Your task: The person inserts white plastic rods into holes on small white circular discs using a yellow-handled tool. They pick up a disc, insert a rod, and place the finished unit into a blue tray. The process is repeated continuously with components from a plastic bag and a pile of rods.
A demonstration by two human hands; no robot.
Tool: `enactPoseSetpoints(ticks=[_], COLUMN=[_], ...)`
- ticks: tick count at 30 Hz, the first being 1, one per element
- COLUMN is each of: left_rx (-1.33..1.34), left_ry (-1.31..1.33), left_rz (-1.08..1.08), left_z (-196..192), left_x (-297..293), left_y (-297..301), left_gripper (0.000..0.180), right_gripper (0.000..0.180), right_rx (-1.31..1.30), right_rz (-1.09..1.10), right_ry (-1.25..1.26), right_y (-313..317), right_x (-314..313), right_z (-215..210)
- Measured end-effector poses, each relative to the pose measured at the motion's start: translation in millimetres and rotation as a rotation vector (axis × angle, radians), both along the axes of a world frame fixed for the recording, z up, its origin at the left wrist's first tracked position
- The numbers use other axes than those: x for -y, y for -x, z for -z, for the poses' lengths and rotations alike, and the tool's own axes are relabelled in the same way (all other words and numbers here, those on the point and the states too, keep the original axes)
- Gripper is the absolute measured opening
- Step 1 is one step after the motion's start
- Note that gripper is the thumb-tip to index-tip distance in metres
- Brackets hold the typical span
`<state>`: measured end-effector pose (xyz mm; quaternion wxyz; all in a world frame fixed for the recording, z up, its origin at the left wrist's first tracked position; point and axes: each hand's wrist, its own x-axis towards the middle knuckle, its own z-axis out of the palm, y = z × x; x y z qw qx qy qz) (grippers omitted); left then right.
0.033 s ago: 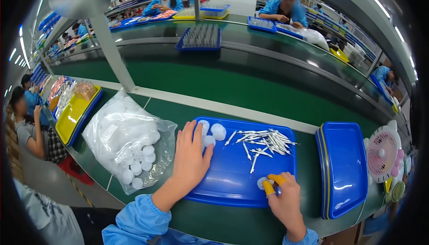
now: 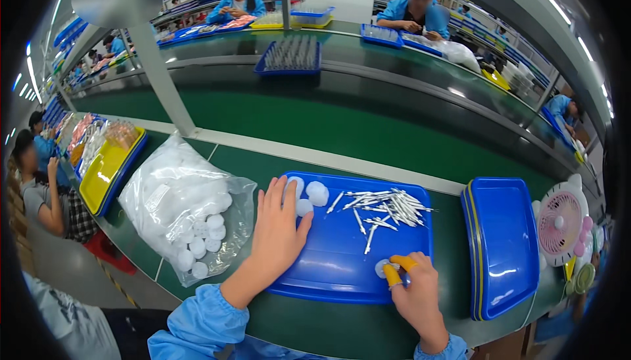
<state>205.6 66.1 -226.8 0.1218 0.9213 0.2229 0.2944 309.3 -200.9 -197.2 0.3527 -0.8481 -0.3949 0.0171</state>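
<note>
Green worktop [image 2: 289,324] bears blue tray [image 2: 342,255] with white sticks [image 2: 401,207] and white discs [image 2: 317,193]; left hand [image 2: 276,235], spread, grasping nothing, over left rim; right hand [image 2: 415,288], in yellow finger cots [image 2: 394,277], pinching single disc [image 2: 379,269] near front-right corner; no clear change since earlier view, suggesting a steady hold.

From here I see a smooth, glossy plastic tray [image 2: 335,265]; a crinkled, clear-film bag [image 2: 177,192]. The sleeve [image 2: 200,320] looks like matt cloth.

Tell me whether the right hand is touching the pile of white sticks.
Apart: the head view shows bare blue tray between the right hand and the pile of white sticks.
</note>
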Motion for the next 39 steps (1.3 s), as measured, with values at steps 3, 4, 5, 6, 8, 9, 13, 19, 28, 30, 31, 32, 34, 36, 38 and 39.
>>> enactPoseSetpoints(ticks=[3, 4, 5, 6, 8, 9, 13, 19, 28, 30, 31, 32, 34, 36, 38, 39], left_rx=[-0.047, -0.145, -0.179, -0.196, -0.227, -0.235, -0.21, -0.195, -0.21, -0.204, -0.2, -0.201, -0.187, -0.177, -0.148, -0.155], left_ry=[-0.054, -0.036, -0.047, -0.086, -0.119, -0.119, -0.117, -0.178, -0.108, -0.102, -0.1, -0.088, -0.091, -0.097, -0.134, -0.131], left_rz=[0.154, 0.148, 0.159, 0.156, 0.149, 0.152, 0.183, 0.177, 0.138, 0.142, 0.144, 0.14, 0.147, 0.15, 0.16, 0.156], left_z=[5.1, 6.2, 6.7, 6.9, 7.1, 5.5, 2.5, 1.4, 0.3, -0.5, -1.1, -1.8, -1.5, 0.7, 2.5, 3.4], left_x=[-9.9, -11.9, -12.7, -12.1, -11.2, -11.3, -18.2, -20.0, -18.7, -16.7, -16.1, -16.7, -17.6, -18.1, -20.0, -20.0], left_y=[-6.1, -7.9, -11.5, -15.1, -18.1, -17.7, -21.0, -25.6, -22.3, -23.1, -23.0, -22.7, -22.4, -21.8, -23.0, -23.6], left_gripper=[0.07, 0.07, 0.071, 0.071, 0.072, 0.071, 0.07, 0.053, 0.043, 0.043, 0.043, 0.043, 0.043, 0.042, 0.041, 0.041], right_gripper=[0.022, 0.024, 0.025, 0.026, 0.028, 0.028, 0.025, 0.013, 0.024, 0.028, 0.029, 0.03, 0.028, 0.027, 0.027, 0.027], right_rx=[0.037, 0.037, 0.049, 0.026, -0.045, -0.076, -0.098, 0.209, 0.398, 0.439, 0.421, 0.403, 0.426, 0.484, 0.47, 0.421], right_rz=[-0.018, -0.044, -0.059, -0.029, -0.03, -0.03, 0.001, 0.285, 0.677, 0.702, 0.739, 0.774, 0.836, 0.808, 0.713, 0.658], right_ry=[-0.048, -0.083, -0.104, -0.089, -0.038, -0.062, -0.141, -0.159, 0.059, 0.128, 0.109, 0.089, 0.013, -0.04, 0.005, 0.136], right_y=[-0.4, -1.8, -5.4, -7.0, -4.5, -3.6, -2.1, -88.7, -308.6, -322.6, -323.2, -320.5, -307.2, -286.5, -263.6, -254.5], right_x=[0.7, 2.0, 4.5, 8.7, 12.6, 14.8, 33.4, 111.4, 173.6, 176.1, 180.3, 183.9, 193.1, 201.5, 205.5, 202.2], right_z=[4.5, 5.9, 5.9, 3.9, -1.2, -6.5, -31.6, -72.2, -61.3, -49.3, -47.1, -46.3, -50.0, -54.1, -51.6, -44.6])
